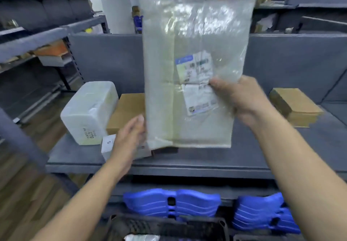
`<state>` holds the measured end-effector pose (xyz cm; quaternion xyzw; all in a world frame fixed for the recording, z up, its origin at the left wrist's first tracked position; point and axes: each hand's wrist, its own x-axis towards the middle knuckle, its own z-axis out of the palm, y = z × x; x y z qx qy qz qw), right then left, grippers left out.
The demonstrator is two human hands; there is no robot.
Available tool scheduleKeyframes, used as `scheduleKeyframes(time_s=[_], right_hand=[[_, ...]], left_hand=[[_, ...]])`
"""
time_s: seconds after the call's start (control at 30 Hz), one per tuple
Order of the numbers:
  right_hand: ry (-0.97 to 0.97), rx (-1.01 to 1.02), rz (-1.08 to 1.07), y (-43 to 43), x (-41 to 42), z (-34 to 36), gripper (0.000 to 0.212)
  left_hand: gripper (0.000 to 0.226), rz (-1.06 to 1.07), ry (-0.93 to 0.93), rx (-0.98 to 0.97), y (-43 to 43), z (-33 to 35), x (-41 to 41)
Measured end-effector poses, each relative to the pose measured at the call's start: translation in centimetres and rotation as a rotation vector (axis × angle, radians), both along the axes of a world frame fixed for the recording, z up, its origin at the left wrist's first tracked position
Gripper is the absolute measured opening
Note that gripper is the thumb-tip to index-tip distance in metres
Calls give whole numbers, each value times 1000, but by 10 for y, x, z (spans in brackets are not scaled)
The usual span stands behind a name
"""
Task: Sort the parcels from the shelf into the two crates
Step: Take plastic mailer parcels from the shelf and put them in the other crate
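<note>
**Q:** Grip status?
**A:** Your right hand [238,98] pinches the bubble mailer [191,68] by its label and holds it upright above the shelf [187,163]. Your left hand [129,137] has straight fingers at the mailer's lower left edge. Contact is blurred, can't tell.

**Q:** How to do this step well?
**A:** Probably a label read before the drop. Steady the floppy bottom with your left hand and turn the label toward you.

**Q:** Room?
**A:** The black crate [169,225] sits below the shelf's front lip, so pull clear of the lip before lowering. On the shelf, don't sweep the white wrapped parcel [88,113] or the brown box [127,113].
</note>
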<state>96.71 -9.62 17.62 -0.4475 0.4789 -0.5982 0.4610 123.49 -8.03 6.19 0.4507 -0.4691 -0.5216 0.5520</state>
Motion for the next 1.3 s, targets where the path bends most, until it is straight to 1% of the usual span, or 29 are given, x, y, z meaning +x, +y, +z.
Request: scheduleKeyframes(time_s=[0.03,0.1,0.17,0.23,0.37,0.57,0.77,0.87,1.17,1.3], right_hand=[[-14,70,27,11,11,-13,12],[-45,185,78,28,29,-41,12],[-100,256,106,43,42,-66,13],[-136,291,101,56,49,-86,15],[-119,317,104,75,53,-109,20],[-136,311,124,93,56,-117,21],[-166,303,100,103,68,-117,20],[-161,293,95,106,74,-114,20],[-156,240,100,111,98,-107,19],[-88,222,113,116,106,-108,22]], left_hand=[[52,-33,40,4,3,9,7],[43,-72,57,35,12,15,18],[30,-71,49,87,24,11,24],[23,-79,49,120,36,2,27],[31,-104,83,156,54,-20,35],[39,-136,145,173,70,-37,43],[41,-156,126,159,72,-35,56],[38,-163,120,146,75,-32,61],[39,-164,143,128,82,-22,84],[41,-160,155,124,85,-24,100]])
